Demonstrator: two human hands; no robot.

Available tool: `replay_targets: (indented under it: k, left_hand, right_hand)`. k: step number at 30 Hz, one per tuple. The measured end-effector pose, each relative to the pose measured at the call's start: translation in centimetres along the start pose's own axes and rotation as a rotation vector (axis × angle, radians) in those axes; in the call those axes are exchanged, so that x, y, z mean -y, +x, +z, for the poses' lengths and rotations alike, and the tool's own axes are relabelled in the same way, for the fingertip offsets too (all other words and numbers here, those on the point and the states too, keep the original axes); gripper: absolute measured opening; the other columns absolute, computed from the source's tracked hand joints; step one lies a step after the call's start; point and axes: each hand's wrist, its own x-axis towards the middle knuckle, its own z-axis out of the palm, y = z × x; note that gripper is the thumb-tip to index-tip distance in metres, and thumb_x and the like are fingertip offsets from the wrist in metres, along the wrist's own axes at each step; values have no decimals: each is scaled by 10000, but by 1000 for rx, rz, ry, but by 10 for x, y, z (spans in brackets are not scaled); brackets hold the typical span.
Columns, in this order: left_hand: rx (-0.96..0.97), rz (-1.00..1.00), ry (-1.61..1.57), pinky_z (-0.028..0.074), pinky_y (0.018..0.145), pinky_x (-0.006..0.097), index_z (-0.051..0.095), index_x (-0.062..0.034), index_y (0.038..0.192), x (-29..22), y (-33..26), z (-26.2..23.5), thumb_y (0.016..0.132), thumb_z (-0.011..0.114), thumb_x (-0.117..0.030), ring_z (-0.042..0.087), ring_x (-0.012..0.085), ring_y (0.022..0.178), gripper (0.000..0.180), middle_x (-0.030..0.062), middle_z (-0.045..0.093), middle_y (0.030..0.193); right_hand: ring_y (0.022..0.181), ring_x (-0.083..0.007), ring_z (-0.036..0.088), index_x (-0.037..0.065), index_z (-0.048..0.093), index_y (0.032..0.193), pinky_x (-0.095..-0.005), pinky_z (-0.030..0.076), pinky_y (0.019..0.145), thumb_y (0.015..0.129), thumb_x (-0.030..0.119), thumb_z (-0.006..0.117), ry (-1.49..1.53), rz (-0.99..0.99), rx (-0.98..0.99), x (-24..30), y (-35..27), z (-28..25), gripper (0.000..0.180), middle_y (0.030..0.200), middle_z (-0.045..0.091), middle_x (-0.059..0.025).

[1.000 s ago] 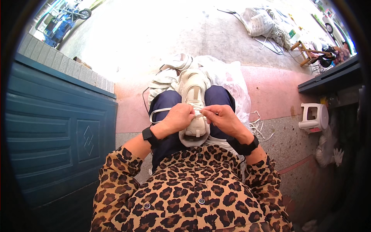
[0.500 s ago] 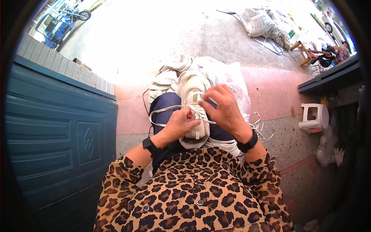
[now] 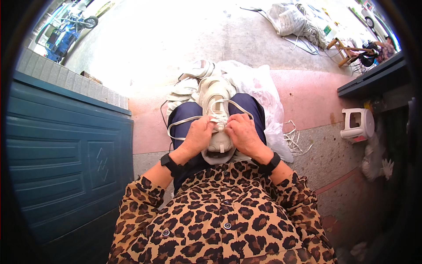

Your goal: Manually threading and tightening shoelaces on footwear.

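A cream sneaker point(image 3: 220, 141) lies lengthwise between my thighs. Across its upper runs a flat white shoelace point(image 3: 179, 123), one slack length curving out over my left thigh and another over my right. My left hand point(image 3: 198, 133) is closed, its fingertips pinching the lace at the left edge of the lacing. On the opposite side, my right hand point(image 3: 244, 135) is also closed, with bent fingers gripping the lace low on the lacing; the fingertips are partly hidden. More pale shoes point(image 3: 182, 90) are piled just beyond my left knee.
Right of my legs spreads a white plastic bag point(image 3: 270, 105), with loose white laces point(image 3: 296, 141) on the floor beside it. A white stool point(image 3: 358, 125) stands farther right. A blue door point(image 3: 66, 154) borders my left. Bundled goods point(image 3: 290, 20) and a wooden chair point(image 3: 345, 53) are far right.
My right hand has come down and closed beside the lacing, level with my left. A lace length now arches over my right thigh. The left hand has shifted slightly up along the shoe.
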Motion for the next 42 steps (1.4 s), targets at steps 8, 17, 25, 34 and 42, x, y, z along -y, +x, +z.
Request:
replay_targets:
  k: [8,17,25,34,42]
  left_hand:
    - [-326,-187,-1206,490,791,361,540,7,883,48,3,-164,931,394,-117,584,223,817,198,150,600,862]
    - [-766,-275,-1193,295,431,223,448,-66,1015,99,-59,-291,950,419,-173,308,72,458,128,-24,359,582]
    - [-365,-461,-674,402,465,194,530,-74,904,64,-20,-128,896,526,-177,483,62,517,103,-23,498,642]
    - [1,-494,-564,395,445,163,537,-42,953,16,-19,-81,910,503,-171,496,56,488,140,-11,535,660]
    - [92,-399,-416,348,446,157,578,-31,908,-5,-6,-54,874,573,-202,447,18,517,174,-54,512,658]
  right_hand:
    - [579,-146,449,48,443,666,-281,419,632,852,40,442,2109,251,-714,-148,-80,-182,186,652,451,-42]
    - [465,-65,237,110,403,703,-222,213,397,948,306,412,1226,795,-1069,-150,-137,-210,314,565,245,41]
    - [711,-120,569,8,601,869,-255,461,656,762,126,651,483,295,67,-25,0,-54,167,757,616,-39]
    - [784,-312,604,43,524,926,-373,481,661,699,21,586,-13,-179,389,3,36,-17,236,798,606,-152]
    - [730,-324,596,49,496,879,-381,471,618,660,24,609,190,28,215,4,24,-25,248,771,585,-135]
